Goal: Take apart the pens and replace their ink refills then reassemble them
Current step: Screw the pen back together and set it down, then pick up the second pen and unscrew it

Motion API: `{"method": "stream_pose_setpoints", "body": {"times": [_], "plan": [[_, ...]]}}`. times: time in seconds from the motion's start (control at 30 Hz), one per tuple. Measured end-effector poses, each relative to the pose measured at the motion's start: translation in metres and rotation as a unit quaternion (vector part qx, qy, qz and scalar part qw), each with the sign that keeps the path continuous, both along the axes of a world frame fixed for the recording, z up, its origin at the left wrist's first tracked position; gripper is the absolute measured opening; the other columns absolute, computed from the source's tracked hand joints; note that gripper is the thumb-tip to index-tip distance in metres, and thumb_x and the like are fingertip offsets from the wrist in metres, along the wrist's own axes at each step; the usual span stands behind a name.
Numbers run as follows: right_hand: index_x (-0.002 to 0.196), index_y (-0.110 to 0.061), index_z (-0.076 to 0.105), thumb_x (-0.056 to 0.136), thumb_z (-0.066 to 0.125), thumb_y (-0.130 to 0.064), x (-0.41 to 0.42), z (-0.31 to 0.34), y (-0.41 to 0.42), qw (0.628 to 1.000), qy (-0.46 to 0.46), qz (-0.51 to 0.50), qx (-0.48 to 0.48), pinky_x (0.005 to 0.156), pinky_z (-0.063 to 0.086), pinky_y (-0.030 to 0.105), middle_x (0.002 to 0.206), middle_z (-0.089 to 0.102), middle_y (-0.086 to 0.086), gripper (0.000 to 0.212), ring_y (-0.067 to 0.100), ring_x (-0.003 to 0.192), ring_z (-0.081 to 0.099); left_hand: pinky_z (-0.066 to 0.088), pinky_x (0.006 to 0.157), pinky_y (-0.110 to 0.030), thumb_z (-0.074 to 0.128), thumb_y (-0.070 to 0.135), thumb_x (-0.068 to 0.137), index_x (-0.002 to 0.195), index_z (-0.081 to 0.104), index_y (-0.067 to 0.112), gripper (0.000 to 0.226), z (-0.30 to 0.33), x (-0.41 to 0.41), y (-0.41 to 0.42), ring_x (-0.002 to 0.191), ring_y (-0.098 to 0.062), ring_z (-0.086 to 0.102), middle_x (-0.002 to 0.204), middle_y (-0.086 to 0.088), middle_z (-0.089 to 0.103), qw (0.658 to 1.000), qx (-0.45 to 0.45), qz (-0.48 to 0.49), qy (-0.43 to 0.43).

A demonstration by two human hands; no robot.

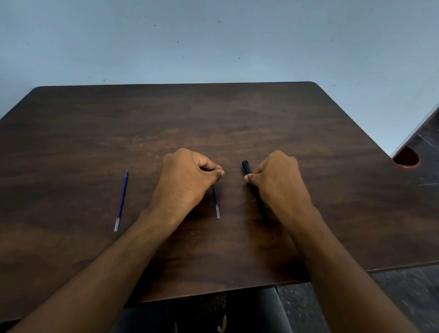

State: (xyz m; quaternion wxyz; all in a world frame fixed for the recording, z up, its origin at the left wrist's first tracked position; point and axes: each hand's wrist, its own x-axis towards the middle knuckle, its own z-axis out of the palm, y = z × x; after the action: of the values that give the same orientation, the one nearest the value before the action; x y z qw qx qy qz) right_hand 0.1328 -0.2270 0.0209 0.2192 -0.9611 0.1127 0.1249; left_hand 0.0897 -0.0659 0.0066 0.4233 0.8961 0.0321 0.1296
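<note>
Here, mid-tabletop point(244, 115): left hand point(186, 174) pinching a blue ink refill point(216, 203), right hand point(278, 182) gripping a black pen barrel point(247, 170). Toward the left edge, a second refill point(121, 200) lying loose. No legible writing.

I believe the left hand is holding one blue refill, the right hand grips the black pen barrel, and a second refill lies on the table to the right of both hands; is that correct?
Not quite: the second refill lies on the table to the left of both hands, not the right. The head view shows this. The rest holds: the left hand holds one blue refill, and the right hand grips the black pen barrel.
</note>
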Motion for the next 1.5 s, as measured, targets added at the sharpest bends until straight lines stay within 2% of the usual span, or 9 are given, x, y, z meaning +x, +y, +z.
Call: {"method": "stream_pose_setpoints", "body": {"times": [0.07,0.2,0.43,0.6,0.77,0.9,1.1,1.27,1.5], "plan": [[0.104,-0.009,0.071,0.084,0.075,-0.047,0.001,-0.004,0.0,1.0,-0.011,-0.004,-0.012,0.046,0.039,0.031,0.09,0.066,0.009,0.043,0.02,0.068,0.057,0.039,0.051,0.002,0.082,0.028,0.079,0.08,0.08,0.028,0.003,-0.001,0.0,0.002,0.068,0.021,0.059,0.062,0.028,0.061,1.0,0.002,0.0,0.004],[0.093,-0.009,0.07,0.083,0.076,-0.048,0.001,-0.011,-0.002,0.999,-0.043,-0.008,-0.008,0.043,0.035,0.028,0.08,0.064,0.008,0.041,0.018,0.062,0.055,0.039,0.053,0.002,0.083,0.028,0.079,0.081,0.08,0.027,0.004,-0.002,0.001,0.007,0.072,0.02,0.059,0.064,0.028,0.062,1.0,0.0,0.01,0.004],[0.094,-0.005,0.07,0.084,0.077,-0.043,-0.008,-0.003,-0.005,0.998,-0.053,0.004,0.025,0.067,0.058,0.036,0.089,0.07,0.013,0.039,0.025,0.079,0.068,0.036,0.053,0.004,0.082,0.029,0.079,0.083,0.081,0.027,0.005,-0.003,-0.002,0.014,0.068,0.026,0.055,0.061,0.027,0.061,1.0,0.012,0.019,-0.008],[0.098,-0.002,0.072,0.088,0.074,-0.023,-0.025,0.002,-0.007,0.982,-0.177,0.009,0.069,0.071,0.062,0.042,0.095,0.072,0.013,0.023,0.024,0.078,0.068,0.039,0.054,0.001,0.082,0.032,0.078,0.082,0.079,0.032,0.004,0.001,-0.007,0.031,0.072,0.02,0.06,0.065,0.028,0.066,0.999,0.012,0.036,-0.024],[0.098,-0.01,0.076,0.09,0.074,-0.021,-0.03,0.007,0.007,0.969,-0.224,0.052,0.087,0.079,0.059,0.031,0.09,0.074,0.005,0.013,0.015,0.082,0.066,0.041,0.047,-0.003,0.081,0.033,0.078,0.081,0.08,0.03,0.005,0.001,-0.016,0.053,0.057,0.013,0.062,0.065,0.022,0.07,0.997,-0.019,0.073,-0.028],[0.079,-0.015,0.076,0.089,0.074,-0.02,-0.031,0.008,0.026,0.965,-0.224,0.085,0.106,0.067,0.054,0.024,0.079,0.073,0.0,0.011,0.011,0.076,0.068,0.055,0.06,-0.016,0.082,0.034,0.078,0.081,0.08,0.031,0.004,0.001,-0.024,0.074,0.064,0.011,0.065,0.071,0.021,0.073,0.993,-0.048,0.106,-0.028],[0.074,-0.015,0.069,0.087,0.075,-0.036,-0.034,-0.007,0.071,0.972,-0.185,0.112,0.095,0.061,0.06,0.035,0.074,0.07,0.002,0.025,0.018,0.068,0.069,0.059,0.059,-0.021,0.081,0.031,0.08,0.085,0.079,0.028,0.006,-0.004,-0.032,0.094,0.062,0.002,0.07,0.071,0.014,0.075,0.986,-0.086,0.138,-0.031],[0.072,-0.017,0.061,0.084,0.073,-0.048,-0.036,-0.017,0.11,0.983,-0.127,0.129,0.041,0.043,0.034,0.023,0.064,0.059,-0.001,0.036,0.013,0.056,0.056,0.061,0.068,-0.025,0.081,0.033,0.08,0.084,0.079,0.029,0.006,-0.008,-0.034,0.097,0.065,0.007,0.069,0.07,0.018,0.074,0.986,-0.086,0.144,-0.018],[0.064,-0.023,0.036,0.084,0.074,-0.043,-0.042,-0.017,0.122,0.98,-0.131,0.148,0.016,0.042,0.027,0.024,0.063,0.044,-0.004,0.048,0.01,0.051,0.042,0.06,0.069,-0.022,0.08,0.032,0.08,0.083,0.079,0.032,0.004,-0.012,-0.037,0.094,0.066,0.01,0.067,0.07,0.021,0.074,0.987,-0.085,0.136,-0.012]]}}
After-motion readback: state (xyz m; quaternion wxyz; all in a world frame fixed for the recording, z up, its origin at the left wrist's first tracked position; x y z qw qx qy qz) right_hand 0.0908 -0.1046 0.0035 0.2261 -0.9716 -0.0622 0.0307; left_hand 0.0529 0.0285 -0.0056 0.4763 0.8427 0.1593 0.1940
